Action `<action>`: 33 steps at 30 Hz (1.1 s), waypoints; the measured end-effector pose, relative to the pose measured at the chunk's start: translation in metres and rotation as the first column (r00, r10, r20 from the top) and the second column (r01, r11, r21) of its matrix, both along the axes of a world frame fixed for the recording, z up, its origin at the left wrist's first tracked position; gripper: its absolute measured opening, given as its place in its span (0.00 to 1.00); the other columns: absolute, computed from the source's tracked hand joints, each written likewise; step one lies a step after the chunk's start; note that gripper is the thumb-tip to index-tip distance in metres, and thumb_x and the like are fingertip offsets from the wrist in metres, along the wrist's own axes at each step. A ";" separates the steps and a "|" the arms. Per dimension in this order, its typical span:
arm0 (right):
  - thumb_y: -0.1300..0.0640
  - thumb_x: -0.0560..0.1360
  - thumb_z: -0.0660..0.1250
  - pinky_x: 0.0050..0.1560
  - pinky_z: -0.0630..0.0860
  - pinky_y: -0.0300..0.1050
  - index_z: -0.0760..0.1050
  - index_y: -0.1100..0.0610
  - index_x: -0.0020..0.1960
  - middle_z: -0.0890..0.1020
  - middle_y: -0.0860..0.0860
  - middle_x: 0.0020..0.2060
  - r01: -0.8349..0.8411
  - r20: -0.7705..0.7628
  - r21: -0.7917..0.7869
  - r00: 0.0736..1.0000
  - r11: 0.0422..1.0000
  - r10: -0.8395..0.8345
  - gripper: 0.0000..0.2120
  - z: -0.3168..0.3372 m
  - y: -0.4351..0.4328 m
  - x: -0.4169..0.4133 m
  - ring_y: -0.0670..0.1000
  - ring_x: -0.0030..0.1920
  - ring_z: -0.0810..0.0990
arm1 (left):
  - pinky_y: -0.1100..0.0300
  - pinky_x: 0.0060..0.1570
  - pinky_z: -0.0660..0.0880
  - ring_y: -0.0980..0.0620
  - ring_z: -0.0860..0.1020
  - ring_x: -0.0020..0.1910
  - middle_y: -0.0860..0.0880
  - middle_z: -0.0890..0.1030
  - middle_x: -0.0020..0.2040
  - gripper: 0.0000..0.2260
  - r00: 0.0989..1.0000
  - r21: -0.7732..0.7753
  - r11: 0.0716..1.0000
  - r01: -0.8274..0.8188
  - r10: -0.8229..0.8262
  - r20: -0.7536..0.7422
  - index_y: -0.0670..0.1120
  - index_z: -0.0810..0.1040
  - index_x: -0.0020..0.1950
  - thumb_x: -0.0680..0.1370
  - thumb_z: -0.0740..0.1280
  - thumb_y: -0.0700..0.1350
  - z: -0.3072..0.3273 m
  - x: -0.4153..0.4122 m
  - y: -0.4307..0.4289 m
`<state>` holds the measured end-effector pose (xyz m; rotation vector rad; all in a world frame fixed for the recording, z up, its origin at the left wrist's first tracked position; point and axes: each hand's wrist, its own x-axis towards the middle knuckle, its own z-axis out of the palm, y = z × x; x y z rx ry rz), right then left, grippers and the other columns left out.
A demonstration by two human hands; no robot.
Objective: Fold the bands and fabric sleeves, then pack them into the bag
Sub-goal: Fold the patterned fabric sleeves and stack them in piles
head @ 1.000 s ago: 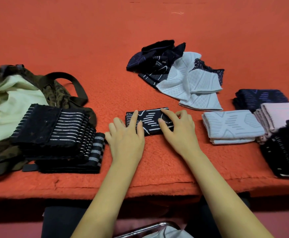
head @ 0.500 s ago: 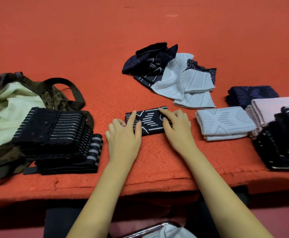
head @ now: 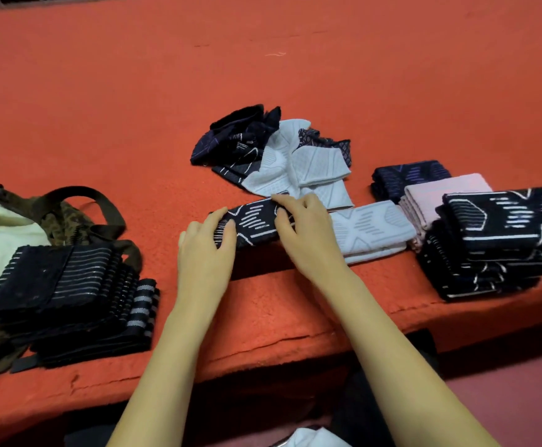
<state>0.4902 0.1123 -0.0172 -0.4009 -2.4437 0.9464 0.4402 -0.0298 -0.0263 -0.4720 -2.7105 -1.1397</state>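
A folded black sleeve with white line pattern (head: pixel 253 221) is held just above the red cloth, with a shadow under it. My left hand (head: pixel 203 253) grips its left end, thumb on top. My right hand (head: pixel 308 230) grips its right end with curled fingers. A camouflage bag with a pale lining (head: pixel 69 214) lies open at the left, and a stack of black striped bands (head: pixel 60 285) rests against it. A loose pile of unfolded dark and white sleeves (head: pixel 273 150) lies behind my hands.
Folded piles stand at the right: a white sleeve (head: pixel 373 230), a pink one (head: pixel 440 195), a navy one (head: pixel 408 175) and a black patterned stack (head: pixel 495 246). The red-covered table's front edge (head: pixel 263 343) runs below my forearms.
My hands went from pressing flat on the black sleeve to gripping its two ends, and it has risen slightly and shifted to the right, toward the folded piles.
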 end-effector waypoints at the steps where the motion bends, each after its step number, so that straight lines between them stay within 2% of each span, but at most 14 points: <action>1: 0.51 0.76 0.56 0.58 0.69 0.58 0.76 0.54 0.63 0.69 0.52 0.45 0.036 -0.048 -0.004 0.998 0.999 -0.036 0.20 0.012 0.008 0.007 0.57 0.52 0.74 | 0.55 0.60 0.63 0.41 0.72 0.55 0.41 0.77 0.52 0.16 0.999 0.023 0.999 0.032 -0.031 -0.035 0.50 0.74 0.67 0.80 0.61 0.48 0.011 0.004 0.011; 3: 0.50 0.75 0.57 0.57 0.70 0.58 0.77 0.55 0.62 0.68 0.51 0.44 0.104 -0.139 -0.005 0.985 0.995 -0.103 0.20 0.032 0.029 0.024 0.57 0.51 0.73 | 0.56 0.58 0.63 0.42 0.72 0.55 0.42 0.77 0.52 0.16 0.992 0.074 0.992 0.100 -0.094 -0.080 0.50 0.74 0.68 0.81 0.60 0.47 0.033 0.014 0.036; 7: 0.53 0.77 0.57 0.58 0.70 0.54 0.75 0.54 0.64 0.68 0.52 0.46 0.215 -0.241 0.016 0.949 0.976 -0.205 0.18 0.057 0.080 0.070 0.57 0.51 0.73 | 0.58 0.61 0.65 0.47 0.72 0.59 0.46 0.77 0.59 0.17 0.955 0.172 0.943 0.286 -0.266 -0.132 0.49 0.72 0.69 0.81 0.55 0.49 0.061 0.042 0.093; 10: 0.55 0.78 0.58 0.59 0.69 0.49 0.75 0.52 0.64 0.70 0.54 0.46 0.298 -0.245 0.035 0.928 0.954 -0.281 0.16 0.065 0.124 0.105 0.56 0.51 0.73 | 0.50 0.62 0.68 0.47 0.74 0.58 0.49 0.77 0.61 0.19 0.916 0.223 0.889 0.400 -0.385 -0.112 0.52 0.69 0.71 0.80 0.56 0.50 0.069 0.068 0.134; 12: 0.56 0.78 0.59 0.58 0.67 0.39 0.76 0.50 0.62 0.71 0.55 0.47 0.333 -0.218 0.025 0.922 0.943 -0.320 0.14 0.067 0.150 0.126 0.56 0.52 0.73 | 0.47 0.60 0.69 0.45 0.74 0.55 0.49 0.78 0.59 0.18 0.892 0.235 0.861 0.451 -0.438 -0.109 0.52 0.70 0.70 0.80 0.57 0.50 0.071 0.085 0.159; 14: 0.57 0.79 0.61 0.52 0.64 0.26 0.76 0.49 0.61 0.72 0.55 0.48 0.361 -0.193 -0.001 0.915 0.933 -0.354 0.13 0.065 0.172 0.145 0.54 0.53 0.73 | 0.49 0.59 0.69 0.46 0.74 0.53 0.48 0.78 0.54 0.19 0.874 0.234 0.842 0.486 -0.475 -0.108 0.52 0.71 0.69 0.79 0.58 0.51 0.072 0.100 0.179; 15: 0.58 0.79 0.61 0.50 0.62 0.23 0.77 0.48 0.60 0.72 0.55 0.48 0.374 -0.191 -0.011 0.909 0.927 -0.369 0.13 0.063 0.180 0.153 0.54 0.53 0.73 | 0.50 0.59 0.69 0.46 0.74 0.53 0.48 0.78 0.53 0.19 0.867 0.232 0.835 0.498 -0.487 -0.106 0.52 0.71 0.69 0.78 0.57 0.52 0.071 0.107 0.188; 20: 0.58 0.79 0.61 0.50 0.61 0.21 0.77 0.48 0.60 0.71 0.53 0.47 0.400 -0.189 -0.049 0.896 0.915 -0.402 0.13 0.049 0.205 0.173 0.53 0.53 0.72 | 0.56 0.56 0.67 0.49 0.71 0.51 0.52 0.71 0.45 0.17 0.852 0.187 0.831 0.524 -0.516 -0.090 0.51 0.71 0.70 0.81 0.60 0.49 0.058 0.125 0.215; 24: 0.57 0.79 0.61 0.51 0.62 0.24 0.77 0.47 0.61 0.69 0.48 0.44 0.395 -0.157 -0.079 0.902 0.915 -0.402 0.14 0.034 0.214 0.175 0.52 0.54 0.71 | 0.59 0.57 0.65 0.50 0.69 0.51 0.50 0.72 0.47 0.17 0.865 0.146 0.853 0.501 -0.496 -0.070 0.51 0.70 0.70 0.81 0.59 0.49 0.041 0.128 0.223; 27: 0.57 0.79 0.60 0.52 0.62 0.26 0.76 0.44 0.60 0.66 0.43 0.43 0.390 -0.155 -0.140 0.899 0.910 -0.410 0.14 0.024 0.216 0.173 0.52 0.55 0.70 | 0.62 0.55 0.63 0.53 0.67 0.50 0.52 0.69 0.46 0.17 0.882 0.133 0.872 0.471 -0.465 -0.072 0.53 0.70 0.70 0.80 0.60 0.50 0.033 0.130 0.223; 30: 0.55 0.79 0.59 0.53 0.62 0.26 0.76 0.43 0.60 0.66 0.42 0.44 0.400 -0.155 -0.194 0.889 0.896 -0.431 0.14 0.017 0.217 0.172 0.51 0.55 0.70 | 0.57 0.55 0.66 0.51 0.69 0.50 0.53 0.66 0.43 0.19 0.903 0.099 0.897 0.430 -0.425 -0.068 0.58 0.70 0.70 0.79 0.56 0.55 0.026 0.130 0.223; 33: 0.50 0.76 0.58 0.55 0.64 0.31 0.75 0.39 0.58 0.66 0.42 0.44 0.399 -0.151 -0.223 0.887 0.890 -0.436 0.14 0.011 0.218 0.172 0.51 0.56 0.70 | 0.53 0.57 0.67 0.49 0.70 0.52 0.53 0.67 0.45 0.21 0.912 0.089 0.907 0.411 -0.409 -0.045 0.59 0.69 0.70 0.78 0.52 0.58 0.020 0.133 0.226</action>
